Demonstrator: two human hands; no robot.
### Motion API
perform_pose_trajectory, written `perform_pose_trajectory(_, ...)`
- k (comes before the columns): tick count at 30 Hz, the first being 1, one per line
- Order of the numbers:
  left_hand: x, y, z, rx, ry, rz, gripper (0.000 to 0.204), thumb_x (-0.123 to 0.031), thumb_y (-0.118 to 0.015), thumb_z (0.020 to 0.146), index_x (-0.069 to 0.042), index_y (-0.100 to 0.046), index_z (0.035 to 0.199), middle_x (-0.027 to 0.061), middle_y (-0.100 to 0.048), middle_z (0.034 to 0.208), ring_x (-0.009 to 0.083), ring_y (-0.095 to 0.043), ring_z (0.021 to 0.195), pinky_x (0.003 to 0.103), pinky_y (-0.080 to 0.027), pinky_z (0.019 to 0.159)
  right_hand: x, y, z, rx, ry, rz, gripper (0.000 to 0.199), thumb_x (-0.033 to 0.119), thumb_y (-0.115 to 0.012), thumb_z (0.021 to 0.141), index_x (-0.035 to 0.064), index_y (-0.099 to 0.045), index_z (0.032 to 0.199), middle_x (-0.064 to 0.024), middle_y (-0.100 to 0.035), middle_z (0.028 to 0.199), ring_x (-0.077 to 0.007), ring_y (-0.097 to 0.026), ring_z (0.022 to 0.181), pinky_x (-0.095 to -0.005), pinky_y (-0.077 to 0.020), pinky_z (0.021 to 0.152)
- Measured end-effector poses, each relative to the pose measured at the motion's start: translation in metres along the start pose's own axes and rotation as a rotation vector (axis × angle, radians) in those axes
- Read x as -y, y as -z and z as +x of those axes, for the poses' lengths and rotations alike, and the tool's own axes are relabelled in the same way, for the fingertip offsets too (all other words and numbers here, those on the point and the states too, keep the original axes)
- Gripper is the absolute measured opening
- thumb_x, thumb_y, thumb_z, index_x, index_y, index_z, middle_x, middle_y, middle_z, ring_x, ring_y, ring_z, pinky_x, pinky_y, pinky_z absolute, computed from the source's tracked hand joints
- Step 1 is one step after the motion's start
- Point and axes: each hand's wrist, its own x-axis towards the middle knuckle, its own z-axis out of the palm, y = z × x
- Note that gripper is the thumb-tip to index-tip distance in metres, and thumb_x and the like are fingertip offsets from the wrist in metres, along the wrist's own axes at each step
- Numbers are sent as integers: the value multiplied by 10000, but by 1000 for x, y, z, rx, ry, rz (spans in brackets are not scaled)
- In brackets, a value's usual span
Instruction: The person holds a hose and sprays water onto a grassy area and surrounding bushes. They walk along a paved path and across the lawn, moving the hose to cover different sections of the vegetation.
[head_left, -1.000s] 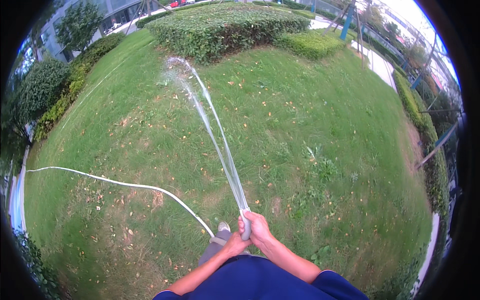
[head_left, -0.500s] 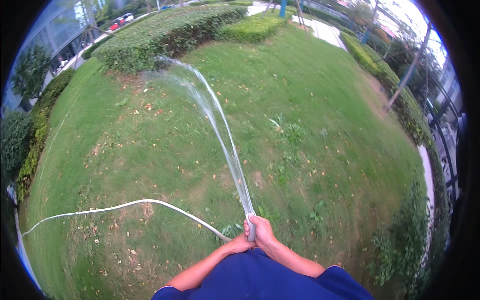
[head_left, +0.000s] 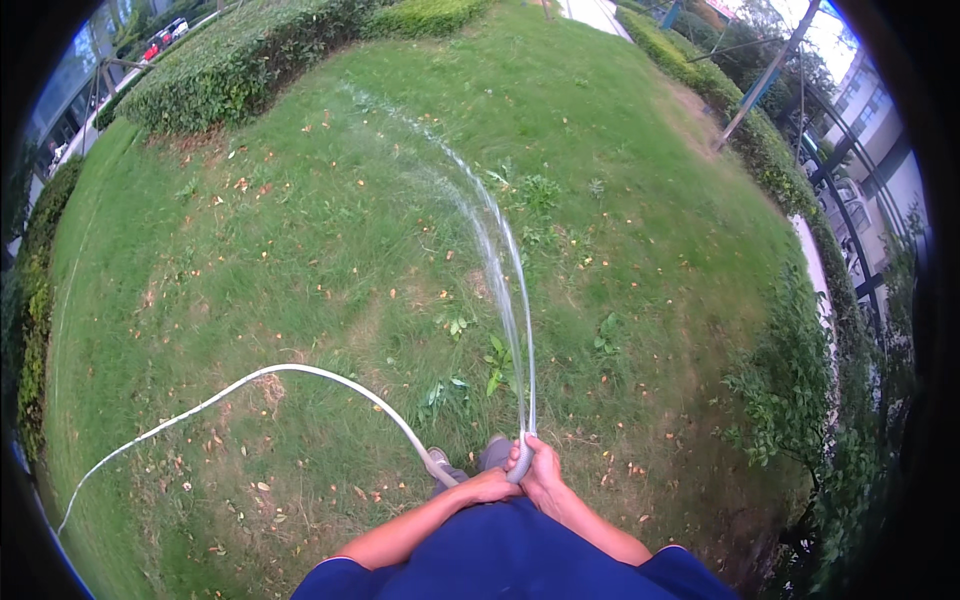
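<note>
— Where is the hose?

— The pale hose (head_left: 300, 372) ends right at the person's front, low in the middle of the view. Its tip sits between both hands, pointing up and away from the body, and a thin water jet (head_left: 505, 270) leaves it, arcing forward and a little to the left over the lawn (head_left: 300, 230).

— And the hands?

— The right hand (head_left: 545, 470) is closed around the hose tip, fingers wrapped on it. The left hand (head_left: 488, 486) is closed on the hose just behind, touching the right one. Both forearms come up from the lower edge, out of short blue sleeves.

— Where does the rest of the hose go?

— From the left hand it curves up and to the person's left, then runs down across the grass toward the lower left rim.

— What lies around?

— Two shoes (head_left: 465, 460) show just beyond the hands. Scattered fallen leaves dot the grass. A clipped hedge (head_left: 240, 60) borders the far left, and bushes (head_left: 790, 380) stand along the right, beside a fence (head_left: 850, 230).
</note>
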Motion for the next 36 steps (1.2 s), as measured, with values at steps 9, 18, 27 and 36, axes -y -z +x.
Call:
perform_pose_trajectory(9,-17,-50,2,8,69,122,334,-371,-657,765,-71,-556,655,23,-537,593,145,-494,537,307,-374,507,2,56,-30,-26,90,117,243,260,-465,945,27,-507,893,-89,-528,664,-216,-508,575,-348,-449,548)
perform_pose_trajectory(18,52,-114,13,-185,-13,2,275,-340,-696,757,-77,-616,749,12,-570,657,115,-504,577,285,-369,514,-20,95,-51,52,32,-89,274,251,-493,943,-6,-560,875,-78,-562,655,-177,-532,537,-288,-449,489)
perform_pose_trajectory(27,32,-149,-57,-353,197,16,278,-304,-669,732,-45,-614,816,36,-577,689,139,-507,610,298,-382,530,-72,107,-58,148,-204,-88,252,246,-476,942,2,-522,898,-85,-527,665,-203,-503,570,-323,-444,535)
perform_pose_trajectory(36,80,-150,-19,-73,315,247,418,-425,-654,741,-34,-658,888,118,-654,777,233,-614,707,365,-470,652,-77,156,-47,-69,-312,197,234,259,-427,923,56,-504,834,-69,-498,633,-220,-478,550,-377,-424,531)
